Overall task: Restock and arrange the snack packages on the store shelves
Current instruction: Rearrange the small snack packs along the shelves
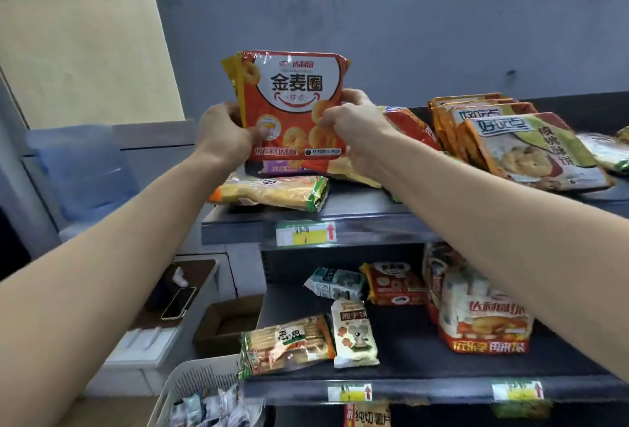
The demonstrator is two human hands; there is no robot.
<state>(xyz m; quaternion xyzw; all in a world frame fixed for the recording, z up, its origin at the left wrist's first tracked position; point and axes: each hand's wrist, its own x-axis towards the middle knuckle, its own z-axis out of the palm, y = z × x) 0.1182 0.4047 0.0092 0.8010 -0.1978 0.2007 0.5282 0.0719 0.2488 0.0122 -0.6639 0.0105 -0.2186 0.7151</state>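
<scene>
We hold the orange ring-snack package (292, 103) upright between both hands, its printed face toward us. Our left hand (224, 134) grips its lower left edge with the fingers curled behind and the thumb on the front, and our right hand (350, 127) pinches its right edge the same way. A second wrapper edge, yellow, shows just behind the package at its upper left, so we seem to be holding more than one, though we cannot tell how many. The package hangs above the left end of the top shelf (374, 222), over a purple-bottomed pack (272, 168); in front of that, a yellow cracker pack (272, 192) lies flat at the shelf's front edge. Just behind our right hand leans a red pack (408, 123), and further right a row of walnut-cookie bags (527, 147) leans back, overlapping. A yellow price tag (306, 232) sits on the shelf's front rail. On the lower shelf (425, 351) lie a biscuit pack (286, 341), a small white bag (354, 334) just beside it, and a large red-and-white bag (483, 321) further right. Below left stands a white basket (190, 382) with small wrapped items. A blue water bottle (81, 168) stands at far left.
</scene>
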